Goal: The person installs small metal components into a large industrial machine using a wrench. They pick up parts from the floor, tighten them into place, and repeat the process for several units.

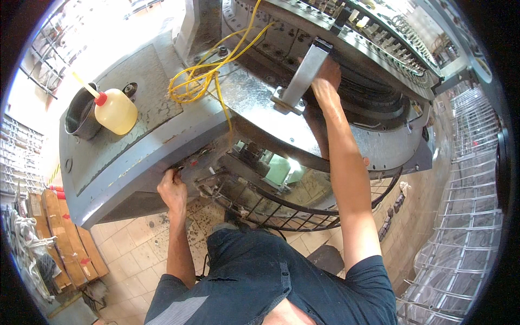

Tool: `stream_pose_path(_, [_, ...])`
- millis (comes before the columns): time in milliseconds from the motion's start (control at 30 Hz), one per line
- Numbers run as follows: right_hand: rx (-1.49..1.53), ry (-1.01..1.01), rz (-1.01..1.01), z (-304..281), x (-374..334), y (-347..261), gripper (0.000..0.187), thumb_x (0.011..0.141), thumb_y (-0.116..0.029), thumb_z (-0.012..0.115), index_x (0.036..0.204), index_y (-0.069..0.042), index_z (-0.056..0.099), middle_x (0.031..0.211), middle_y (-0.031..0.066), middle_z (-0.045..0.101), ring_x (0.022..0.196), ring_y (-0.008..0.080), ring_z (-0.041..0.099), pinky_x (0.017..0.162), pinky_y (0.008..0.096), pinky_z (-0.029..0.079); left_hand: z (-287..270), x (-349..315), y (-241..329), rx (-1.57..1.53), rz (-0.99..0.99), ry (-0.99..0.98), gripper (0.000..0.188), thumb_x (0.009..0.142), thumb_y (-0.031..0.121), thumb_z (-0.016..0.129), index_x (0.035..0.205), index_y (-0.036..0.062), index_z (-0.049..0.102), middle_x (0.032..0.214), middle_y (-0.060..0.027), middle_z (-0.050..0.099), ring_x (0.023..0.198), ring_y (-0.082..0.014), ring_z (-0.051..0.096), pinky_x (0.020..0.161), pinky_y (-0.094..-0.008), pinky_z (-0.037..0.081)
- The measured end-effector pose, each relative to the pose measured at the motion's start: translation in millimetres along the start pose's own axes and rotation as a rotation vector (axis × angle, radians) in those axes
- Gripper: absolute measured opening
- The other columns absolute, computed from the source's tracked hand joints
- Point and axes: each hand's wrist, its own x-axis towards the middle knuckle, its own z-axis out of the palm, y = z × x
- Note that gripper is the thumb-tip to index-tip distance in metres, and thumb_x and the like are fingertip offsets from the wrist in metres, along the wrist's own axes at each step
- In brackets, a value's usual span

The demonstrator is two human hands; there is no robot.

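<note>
My left hand point(172, 190) is closed at the underside of the grey machine table point(162, 142), beside a small red control point(194, 162). Its fingertips meet the dark panel there, and what they grip is too small to make out. My right arm stretches over the shiny metal ring plate point(260, 111). Behind an upright metal bracket point(306, 73), my right hand point(328, 75) reaches into the machine's dark curved recess point(363, 89). The bracket and shadow hide its fingers. A coil of yellow cable point(192, 86) lies on the machine left of the bracket.
A yellowish squeeze bottle point(116, 112) with a red cap stands beside a dark round pot point(80, 116) on the table. Below the ring plate curves a black wire guard point(271, 208). Wooden boards point(67, 238) are at left, a wire rack point(468, 195) at right.
</note>
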Motion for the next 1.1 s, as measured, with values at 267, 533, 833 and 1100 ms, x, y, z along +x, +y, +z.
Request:
stream_pose_path(267, [-0.005, -0.008, 0.031, -3.2, -2.2, -3.5, 0.024, 0.091, -0.022, 0.069, 0.096, 0.0, 0.077, 0.102, 0.026, 0.075, 0.097, 0.0432, 0.074, 0.084, 0.0505, 0.062, 0.1, 2.9, 0.1, 0.024, -0.043, -0.028, 0.01, 0.083, -0.005, 0.061, 0.09, -0.0023, 0.067, 0.083, -0.0244, 0.07, 0.079, -0.0452, 0.069, 0.069, -0.0473, 0.054])
stream_pose_path(533, [-0.012, 0.01, 0.045, -5.5, -1.8, -4.1, 0.026, 0.093, -0.024, 0.065, 0.099, -0.001, 0.076, 0.105, 0.0263, 0.075, 0.101, 0.0439, 0.073, 0.085, 0.0513, 0.062, 6.0, 2.1, -3.8, 0.054, -0.051, 0.004, 0.007, 0.082, -0.005, 0.062, 0.088, -0.0026, 0.066, 0.083, -0.0261, 0.069, 0.08, -0.0467, 0.068, 0.07, -0.0492, 0.053])
stream_pose_path(833, [0.016, -0.092, 0.058, -2.6, 11.1, 5.1, 0.037, 0.092, -0.03, 0.067, 0.109, 0.002, 0.076, 0.115, 0.0271, 0.072, 0.108, 0.0437, 0.071, 0.094, 0.0506, 0.059, -100.0, 44.8, 62.4, -0.137, -0.003, -0.168, 0.019, 0.089, 0.007, 0.076, 0.106, -0.0008, 0.075, 0.085, -0.0124, 0.076, 0.074, -0.0187, 0.071, 0.07, -0.0338, 0.055])
stream_pose_path(1100, [-0.035, -0.022, 0.083, -24.7, -24.1, -3.2, 0.043, 0.089, -0.035, 0.072, 0.109, 0.002, 0.076, 0.109, 0.0307, 0.072, 0.103, 0.0435, 0.073, 0.092, 0.0503, 0.058, -205.3, 294.6, -18.9, 0.289, 0.129, 0.168, 0.027, 0.095, 0.001, 0.065, 0.121, -0.0024, 0.071, 0.113, -0.0172, 0.077, 0.101, -0.0273, 0.075, 0.092, -0.0362, 0.056])
